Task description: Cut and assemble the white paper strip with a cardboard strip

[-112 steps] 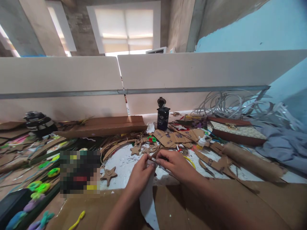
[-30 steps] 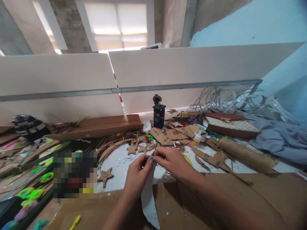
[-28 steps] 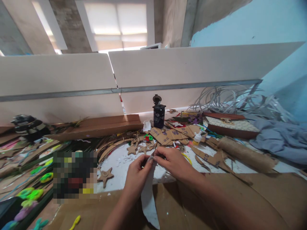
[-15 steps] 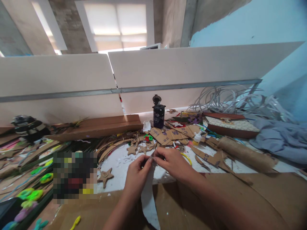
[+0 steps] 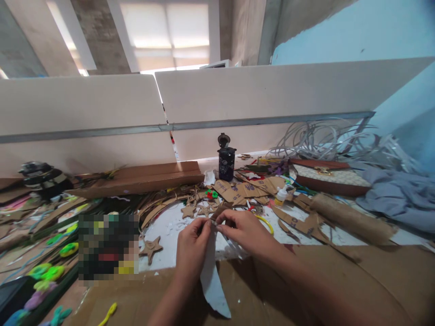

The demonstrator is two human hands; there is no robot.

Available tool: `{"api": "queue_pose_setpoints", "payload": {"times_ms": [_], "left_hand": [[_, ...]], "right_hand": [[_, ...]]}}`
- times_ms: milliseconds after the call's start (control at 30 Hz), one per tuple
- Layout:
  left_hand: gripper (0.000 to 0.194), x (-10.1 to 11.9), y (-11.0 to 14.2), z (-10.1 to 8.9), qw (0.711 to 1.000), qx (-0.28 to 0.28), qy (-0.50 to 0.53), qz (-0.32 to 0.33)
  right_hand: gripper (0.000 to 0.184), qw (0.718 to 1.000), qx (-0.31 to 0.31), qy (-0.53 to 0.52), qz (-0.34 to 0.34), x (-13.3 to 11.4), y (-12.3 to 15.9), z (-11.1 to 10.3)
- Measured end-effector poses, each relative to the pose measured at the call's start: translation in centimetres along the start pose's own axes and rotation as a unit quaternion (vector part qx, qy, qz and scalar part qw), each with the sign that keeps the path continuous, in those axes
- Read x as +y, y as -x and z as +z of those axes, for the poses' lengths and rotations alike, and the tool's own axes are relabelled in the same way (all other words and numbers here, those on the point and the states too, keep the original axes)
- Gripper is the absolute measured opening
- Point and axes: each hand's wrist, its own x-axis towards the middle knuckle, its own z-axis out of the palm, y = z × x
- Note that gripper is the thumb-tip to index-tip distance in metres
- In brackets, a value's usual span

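Observation:
A long curved white strip [image 5: 213,285], paper or thin card, hangs down toward me over the brown cardboard. My left hand [image 5: 193,248] pinches its upper end between thumb and fingers. Right beside it, my right hand [image 5: 242,228] has thumb and fingertips closed on the same end, the fingertips of both hands nearly touching. A small brown piece [image 5: 222,209] shows just behind the right fingers; whether it belongs to the strip I cannot tell. Beyond the hands lie cardboard stars [image 5: 188,212], and another cardboard star [image 5: 151,249] rests to the left.
Brown cardboard sheet [image 5: 319,280] covers the near table. Behind are a black bottle [image 5: 226,164] with raised lid, a glue bottle [image 5: 281,195], cardboard scraps [image 5: 234,192], a cardboard tube [image 5: 350,217], a handbag [image 5: 331,176] and grey cloth [image 5: 390,199]. Colourful pipe-cleaner shapes [image 5: 54,272] lie left.
The left hand has shifted slightly left and the strip's lower end has swung up and right into fuller view. Both hands keep their pinch at the upper end.

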Motion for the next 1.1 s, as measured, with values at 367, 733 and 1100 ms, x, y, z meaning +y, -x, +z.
{"api": "queue_pose_setpoints", "payload": {"times_ms": [367,733,1100], "left_hand": [[0.025,0.2,0.0,-0.4,0.999,0.035,-0.003,-0.009],[0.026,0.5,-0.3,-0.8,0.999,0.024,0.029,-0.039],[0.025,0.3,-0.3,-0.6,0.995,0.019,0.072,-0.06]], "right_hand": [[0.022,0.997,0.014,-0.02,0.077,0.4,-0.1,-0.1],[0.009,0.99,0.003,-0.137,0.032,2.2,-0.7,0.3],[0.011,0.981,0.004,-0.19,0.044,3.2,-1.2,0.9]]}}
